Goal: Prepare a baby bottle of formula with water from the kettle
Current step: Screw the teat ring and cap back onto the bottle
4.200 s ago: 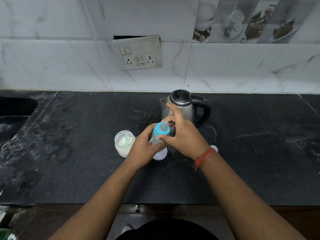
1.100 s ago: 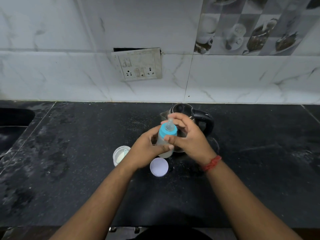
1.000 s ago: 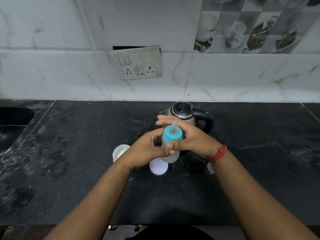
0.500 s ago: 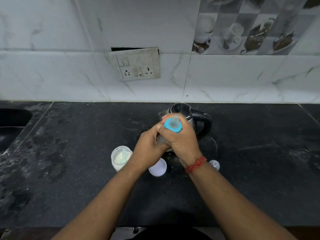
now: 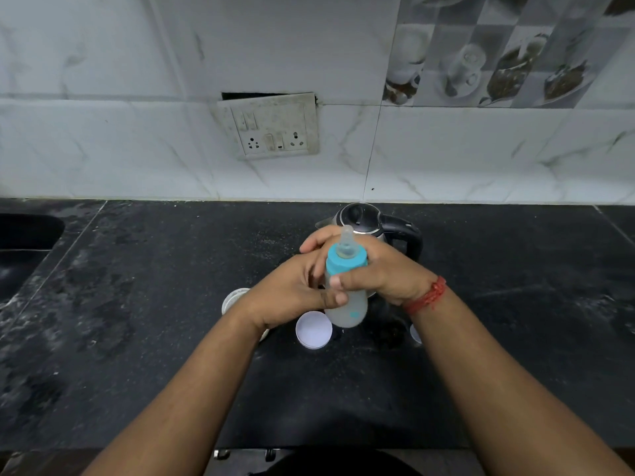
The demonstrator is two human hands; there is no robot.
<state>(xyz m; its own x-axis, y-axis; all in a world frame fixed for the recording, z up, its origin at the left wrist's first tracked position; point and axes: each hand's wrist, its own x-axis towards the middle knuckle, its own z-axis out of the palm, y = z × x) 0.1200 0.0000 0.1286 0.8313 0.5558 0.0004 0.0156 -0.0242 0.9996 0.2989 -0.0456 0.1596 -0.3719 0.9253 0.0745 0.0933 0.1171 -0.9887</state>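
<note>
The baby bottle, with a blue collar, a clear teat and cloudy white liquid inside, is held upright above the black counter. My left hand grips its body from the left. My right hand wraps the bottle from the right, thumb across the front just under the collar. Behind the hands stands the steel kettle with a black lid and handle. The formula jar is mostly hidden by my left wrist. Its white lid lies flat on the counter below the bottle.
A small clear cap peeks out beside my right wrist. A sink sits at the far left. A socket plate hangs on the tiled wall behind. White powder dusts the counter.
The two hands keep moving the bottle up, down and sideways between frames. Half a second ago the right hand covered the collar from above; now it holds lower and the teat shows.
</note>
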